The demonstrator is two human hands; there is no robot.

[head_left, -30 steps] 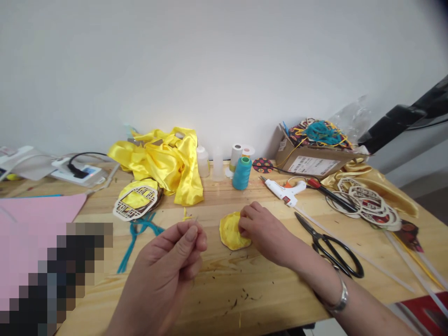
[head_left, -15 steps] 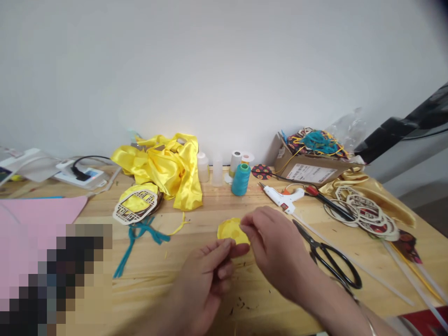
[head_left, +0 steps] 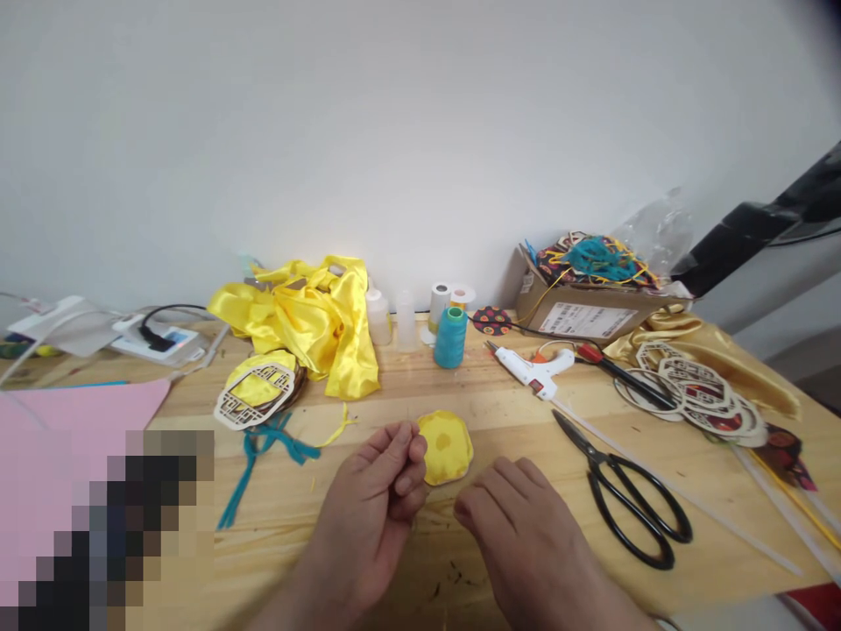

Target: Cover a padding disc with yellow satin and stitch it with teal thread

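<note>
Two hands sit low in the middle of the frame, and the right one has just come off the yellow patch (head_left: 448,449). Half a second ago the right hand (head_left: 529,530) was up at the patch's right edge; now it's dropped toward the bottom of the frame, fingers curled under. Tips are hidden, so can't tell if it's holding anything. Left hand (head_left: 378,495) is pinched narrow, thumb against finger, right at the patch's left edge. Can't make out whether something thin is in that pinch, or whether it's touching the patch. Patch lies on the table (head_left: 505,429) just right of centre, way more of it showing, so I'd say the working surface is open to get at again. Scissors (head_left: 597,457) lie to the right, glue gun (head_left: 533,372) above them, both untouched.
</note>
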